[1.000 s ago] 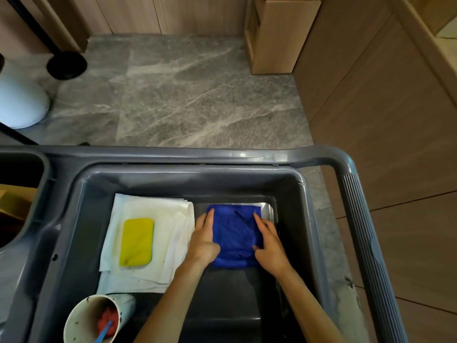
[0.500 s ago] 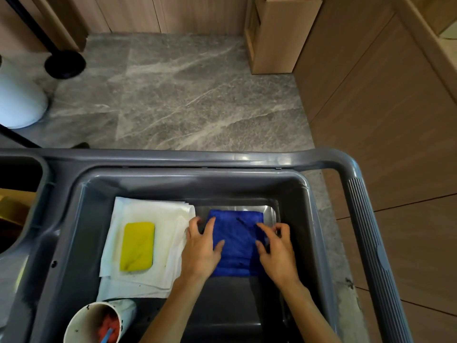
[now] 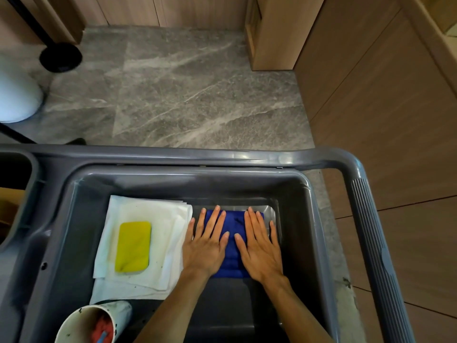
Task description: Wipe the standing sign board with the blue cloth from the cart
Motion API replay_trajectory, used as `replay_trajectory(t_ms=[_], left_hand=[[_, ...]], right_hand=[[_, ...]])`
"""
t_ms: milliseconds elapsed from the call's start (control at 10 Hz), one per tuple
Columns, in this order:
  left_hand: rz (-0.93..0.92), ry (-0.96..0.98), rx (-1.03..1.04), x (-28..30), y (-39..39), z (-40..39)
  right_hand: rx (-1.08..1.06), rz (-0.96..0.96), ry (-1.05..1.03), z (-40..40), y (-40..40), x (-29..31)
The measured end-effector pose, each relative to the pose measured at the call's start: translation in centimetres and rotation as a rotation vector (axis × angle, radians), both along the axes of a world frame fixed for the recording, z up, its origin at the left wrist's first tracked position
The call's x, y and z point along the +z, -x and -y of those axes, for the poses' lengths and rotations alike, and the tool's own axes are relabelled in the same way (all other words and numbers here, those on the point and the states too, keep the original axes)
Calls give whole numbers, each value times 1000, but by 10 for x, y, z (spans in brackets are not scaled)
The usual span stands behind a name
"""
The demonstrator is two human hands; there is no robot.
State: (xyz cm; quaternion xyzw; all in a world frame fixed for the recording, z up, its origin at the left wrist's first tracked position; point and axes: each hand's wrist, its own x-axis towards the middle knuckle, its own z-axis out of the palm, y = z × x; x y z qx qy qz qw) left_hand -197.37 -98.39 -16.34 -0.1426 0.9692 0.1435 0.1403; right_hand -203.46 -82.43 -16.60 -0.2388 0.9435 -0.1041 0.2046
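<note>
A folded blue cloth [image 3: 232, 246] lies in the grey bin of the cart [image 3: 173, 179], on a shiny metal tray [image 3: 270, 211]. My left hand [image 3: 206, 246] lies flat on the cloth's left half with straight, spread fingers. On the right half, my right hand [image 3: 259, 246] presses down flat in the same way. Both palms cover most of the cloth; only a strip between them and the far edge show. No sign board is in view.
A yellow sponge [image 3: 133, 246] rests on stacked white cloths [image 3: 170, 219] left of my hands. A stained white cup [image 3: 84, 325] lies at the bin's near left. The cart handle [image 3: 371, 219] runs along the right. A black pole base [image 3: 60, 56] and a wooden box [image 3: 279, 33] stand on the floor.
Both hands went from curled fingers at the cloth's sides to flat palms with straight fingers on top of it. The cloth stays on the tray.
</note>
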Motion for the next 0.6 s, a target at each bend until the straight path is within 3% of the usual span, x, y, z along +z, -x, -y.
replay_trajectory(t_ms=[300, 400, 500, 600], left_hand=[[71, -71, -82, 6, -3, 7], [-70, -160, -25, 23, -3, 10], [-297, -101, 63, 33, -12, 7], [-355, -60, 70, 39, -20, 5]], right_hand=[[26, 46, 63, -4, -3, 14], [-101, -8, 201, -6, -9, 25], [-215, -221, 295, -9, -18, 38], [-136, -260, 256, -9, -23, 46]])
